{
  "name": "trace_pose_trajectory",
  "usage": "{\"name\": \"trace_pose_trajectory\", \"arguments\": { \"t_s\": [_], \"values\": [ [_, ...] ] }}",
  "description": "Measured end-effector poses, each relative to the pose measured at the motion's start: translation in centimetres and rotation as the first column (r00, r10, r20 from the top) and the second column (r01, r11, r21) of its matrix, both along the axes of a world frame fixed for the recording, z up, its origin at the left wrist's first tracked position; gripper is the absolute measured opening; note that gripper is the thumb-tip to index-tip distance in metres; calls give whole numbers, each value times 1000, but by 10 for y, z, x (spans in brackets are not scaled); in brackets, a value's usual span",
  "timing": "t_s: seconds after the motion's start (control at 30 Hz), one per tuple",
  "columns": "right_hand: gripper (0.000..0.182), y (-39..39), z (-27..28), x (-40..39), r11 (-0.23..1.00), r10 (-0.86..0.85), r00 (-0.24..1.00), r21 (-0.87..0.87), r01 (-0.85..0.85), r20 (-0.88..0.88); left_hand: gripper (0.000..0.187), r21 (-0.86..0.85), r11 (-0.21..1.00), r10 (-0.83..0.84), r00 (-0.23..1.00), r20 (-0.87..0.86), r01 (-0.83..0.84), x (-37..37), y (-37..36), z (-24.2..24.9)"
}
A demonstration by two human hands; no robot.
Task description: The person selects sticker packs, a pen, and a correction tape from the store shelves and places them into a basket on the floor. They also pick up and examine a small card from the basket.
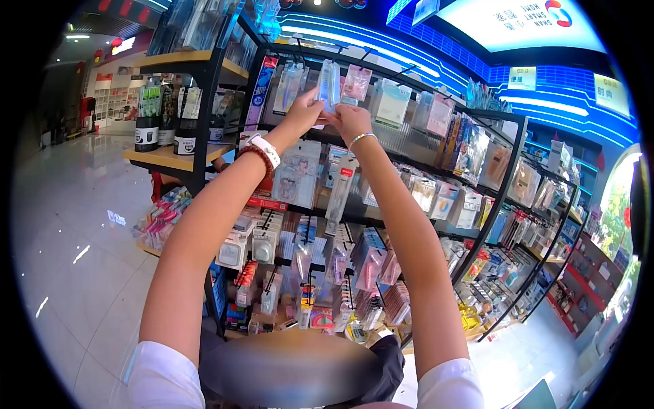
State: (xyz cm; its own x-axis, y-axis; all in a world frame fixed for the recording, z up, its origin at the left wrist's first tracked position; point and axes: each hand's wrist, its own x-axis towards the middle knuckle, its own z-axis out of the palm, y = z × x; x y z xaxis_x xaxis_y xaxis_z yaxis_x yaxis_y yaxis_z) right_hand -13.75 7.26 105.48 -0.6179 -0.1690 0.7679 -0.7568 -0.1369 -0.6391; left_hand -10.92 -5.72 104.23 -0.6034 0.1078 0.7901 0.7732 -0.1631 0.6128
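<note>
Both arms reach up and forward to the top hook row of a shop rack. A clear, narrow plastic package (pixel 330 83) with something pale blue inside stands upright between my hands. My left hand (pixel 306 113), with a white watch and a red-brown beaded bracelet at its wrist, pinches the package's lower left side. On the lower right, my right hand (pixel 352 123) closes its fingers at the bottom edge; a thin bracelet circles that wrist. Next to the package hang a pack with pens (pixel 289 85) on the left and a pink-carded pack (pixel 357 82) on the right.
The black rack (pixel 501 184) carries several rows of hanging packs. A long, narrow package (pixel 340 194) hangs below my hands. Black cups of pens (pixel 147 129) stand on a wooden shelf (pixel 163 158) at left. A blurred shape (pixel 293 368) fills the bottom centre.
</note>
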Motion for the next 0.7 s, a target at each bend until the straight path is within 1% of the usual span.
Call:
{"name": "trace_pose_trajectory", "arguments": {
  "t_s": [0.03, 0.07, 0.1, 0.13, 0.17, 0.2, 0.23, 0.27, 0.3, 0.33, 0.37, 0.4, 0.47, 0.5, 0.53, 0.6, 0.67, 0.7],
  "values": [
    [15, -2, 2, -1, 986, 108, 989, -135, -95, 97, 51, -2, 1000, -28, 1000, 9, 28, 1, 0, -1],
    [16, -4, 4, -2, 946, 226, 958, -276, -171, 179, 51, 0, 1000, -27, 1000, 12, 27, 0, -1, -2],
    [16, -6, 5, -4, 946, 225, 957, -276, -170, 184, 52, -15, 1000, 12, 1000, 3, -12, -1, -1, -3],
    [16, -8, 6, -8, 955, 188, 965, -263, -136, 184, 54, -31, 998, 51, 999, -4, -51, -5, -2, -4],
    [17, -9, 5, -12, 963, 148, 971, -252, -99, 187, 54, -34, 998, 49, 999, 7, -49, -15, -3, -7],
    [18, -10, 6, -16, 969, 106, 976, -239, -59, 190, 58, -97, 910, 395, 914, -94, -403, -29, -4, -12],
    [20, -11, 2, -37, 986, -23, 988, -161, 48, 151, 61, -124, 700, 674, 708, -212, -703, -40, -1, -19],
    [22, -14, -4, -39, 969, -227, 967, -70, 236, 112, 61, -135, 705, 667, 716, -204, -696, -37, 4, -25],
    [24, -17, -10, -41, 919, -391, 919, -25, 393, 51, 64, -119, 644, 717, 650, -250, -756, -35, 9, -32],
    [27, -19, -20, -42, 843, -538, 843, 17, 538, -8, 66, -108, 576, 761, 580, -291, -810, -32, 13, -41],
    [31, -19, -27, -60, 802, -594, 803, 50, 596, -49, 62, -110, 529, 787, 535, -309, -841, -29, 20, -50],
    [31, -16, -38, -78, 804, -591, 806, 61, 591, -28, 62, -131, 525, 788, 539, -299, -841, -26, 26, -60],
    [35, -17, -57, -76, 812, -582, 812, -68, 579, -36, 59, 2, 501, 783, 452, -427, -865, -1, 35, -86],
    [38, -17, -70, -59, 893, -433, 900, -160, 421, -50, 58, 52, 554, 740, 463, -488, -831, 13, 36, -100],
    [43, -16, -86, -29, 934, -279, 958, -252, 254, -66, 57, 89, 609, 694, 474, -542, -788, 29, 38, -116],
    [43, -14, -128, 43, 927, -102, 982, -372, 37, -156, 50, 147, 627, 670, 434, -602, -765, 55, 38, -162],
    [34, -5, -194, 92, 883, -166, 945, -469, 15, -283, 41, 169, 695, 648, 507, -568, -699, 85, 37, -229],
    [26, 0, -239, 103, 835, -352, 898, -521, 174, -264, 29, 266, 738, 644, 530, -552, -620, 86, 41, -276]
  ]
}}
